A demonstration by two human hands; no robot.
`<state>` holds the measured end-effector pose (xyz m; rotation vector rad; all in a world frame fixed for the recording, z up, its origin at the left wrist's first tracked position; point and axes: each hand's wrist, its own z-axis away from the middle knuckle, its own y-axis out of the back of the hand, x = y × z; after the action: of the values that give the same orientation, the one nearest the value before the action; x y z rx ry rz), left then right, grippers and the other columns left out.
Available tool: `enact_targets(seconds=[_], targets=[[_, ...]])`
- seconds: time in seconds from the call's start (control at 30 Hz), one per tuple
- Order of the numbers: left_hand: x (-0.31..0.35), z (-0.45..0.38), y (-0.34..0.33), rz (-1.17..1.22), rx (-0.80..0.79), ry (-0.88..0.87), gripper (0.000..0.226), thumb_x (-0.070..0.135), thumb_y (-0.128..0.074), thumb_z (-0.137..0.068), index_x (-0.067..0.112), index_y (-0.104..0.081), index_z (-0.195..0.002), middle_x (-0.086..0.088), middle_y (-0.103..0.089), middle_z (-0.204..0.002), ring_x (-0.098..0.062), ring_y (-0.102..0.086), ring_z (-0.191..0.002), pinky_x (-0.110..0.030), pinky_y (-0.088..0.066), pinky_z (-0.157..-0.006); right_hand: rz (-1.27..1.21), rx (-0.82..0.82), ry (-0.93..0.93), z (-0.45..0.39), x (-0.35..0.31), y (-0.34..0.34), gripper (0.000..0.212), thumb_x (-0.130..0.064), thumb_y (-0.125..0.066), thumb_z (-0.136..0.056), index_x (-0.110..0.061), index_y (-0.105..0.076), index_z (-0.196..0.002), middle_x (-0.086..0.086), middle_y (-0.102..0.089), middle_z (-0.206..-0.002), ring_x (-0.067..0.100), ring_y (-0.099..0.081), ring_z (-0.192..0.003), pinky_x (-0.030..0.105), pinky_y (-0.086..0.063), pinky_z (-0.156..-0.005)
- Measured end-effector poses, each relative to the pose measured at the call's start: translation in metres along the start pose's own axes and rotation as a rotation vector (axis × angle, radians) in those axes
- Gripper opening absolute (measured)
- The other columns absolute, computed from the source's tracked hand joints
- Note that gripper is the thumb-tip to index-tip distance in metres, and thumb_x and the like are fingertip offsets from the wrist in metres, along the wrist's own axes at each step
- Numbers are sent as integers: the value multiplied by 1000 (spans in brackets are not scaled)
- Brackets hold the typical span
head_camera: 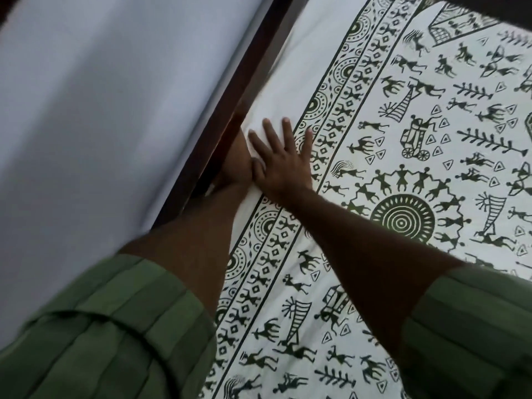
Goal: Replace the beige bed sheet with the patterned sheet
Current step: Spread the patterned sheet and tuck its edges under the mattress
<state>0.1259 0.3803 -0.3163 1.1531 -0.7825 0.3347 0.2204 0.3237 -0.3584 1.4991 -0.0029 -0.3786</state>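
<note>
Patterned sheet (pixel 388 168) covers the bed from the near edge to the far right: cream cotton-like cloth, lightly creased, printed in dark green with stick-figure people, carts, ladders, leafy sprigs, small triangles and a large ringed sun motif. A banded border of dancing figures, diamonds and dotted circles runs diagonally along its left side, with a plain cream margin outside it.

Right hand (pixel 283 159) lies flat on that margin and border, palm down, fingers straight and spread wide, pressing the cloth.

Left hand (pixel 234 165) is just beside it, thumb side touching, pushed down into the gap between the sheet's edge and the dark wooden bed frame (pixel 230 105). Its fingers are hidden in the gap; cannot tell whether they grip anything.

Both forearms bare; green pleated sleeves (pixel 109 326) at the near corners.

Left of the frame, a smooth pale grey-white wall (pixel 100 110), blurred. Light is dim.
</note>
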Motion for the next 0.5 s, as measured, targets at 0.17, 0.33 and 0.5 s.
enact_targets(seconds=[0.17,0.33,0.5], targets=[[-36,65,-8,-423,438,99,38,40,-48,-107,10,-66,-119,-9,-74,-101,-24,-72,-90,-30,-52,-76,62,-94,-15,-3,-5,2,67,-55,-18,-102,-35,-1,-164,1,5,-173,38,14,-156,76,4,-113],[-30,72,6,-320,328,234,34,31,-43,-108,11,-64,-127,-9,-70,-118,-27,-68,-108,-36,-51,-86,-3,-83,-43,14,-23,9,62,-51,-17,-107,-32,-2,-164,3,9,-172,37,15,-156,75,3,-115],[-19,74,23,413,26,422,45,27,-30,-111,10,-44,-150,6,-49,-151,8,-57,-109,-2,-45,-81,10,-45,197,75,-35,0,60,-52,-20,-107,-33,-11,-164,2,-1,-173,35,8,-158,70,-5,-118]])
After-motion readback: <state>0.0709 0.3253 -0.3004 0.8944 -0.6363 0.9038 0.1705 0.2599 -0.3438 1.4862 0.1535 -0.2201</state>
